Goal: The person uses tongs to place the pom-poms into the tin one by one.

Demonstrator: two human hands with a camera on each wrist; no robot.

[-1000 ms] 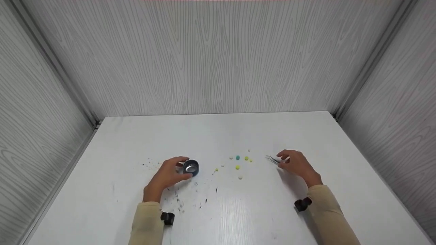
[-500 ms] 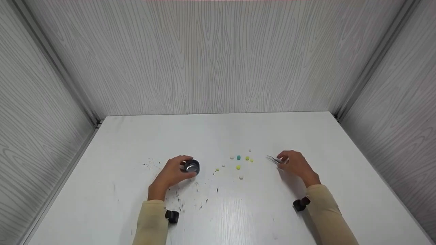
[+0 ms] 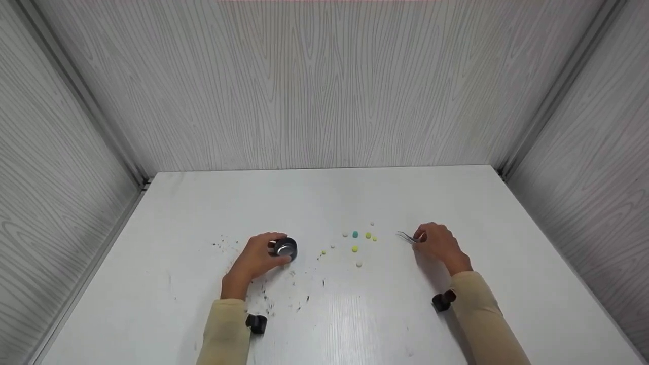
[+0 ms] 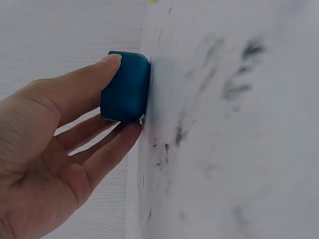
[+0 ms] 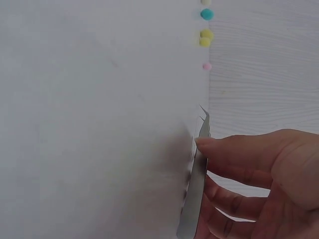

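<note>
My left hand (image 3: 258,257) holds a small round cup (image 3: 287,248) from its left side, thumb near me and fingers on the far side. The cup's outside looks blue (image 4: 127,87) in the left wrist view, its inside shiny metal. It rests upright on the table. On the right, my right hand (image 3: 437,241) pinches a pair of tweezers (image 5: 196,184) between thumb and fingers. The tweezers' bent tips (image 3: 403,235) point left, slightly apart, with nothing between them. Between the hands lie several small balls: a teal ball (image 3: 355,234), yellow ones (image 3: 354,249) and pale ones (image 3: 359,264).
The white table (image 3: 324,197) carries dark smudges (image 3: 266,299) near my left forearm and specks farther left. Grey wood-grain panels (image 3: 324,86) close in the back and both sides. Each wrist wears a small black camera (image 3: 257,323).
My left hand has shifted slightly, its thumb and fingers reaching farther round the cup. My right fingers have drawn closer together on the tweezers. The balls lie as before.
</note>
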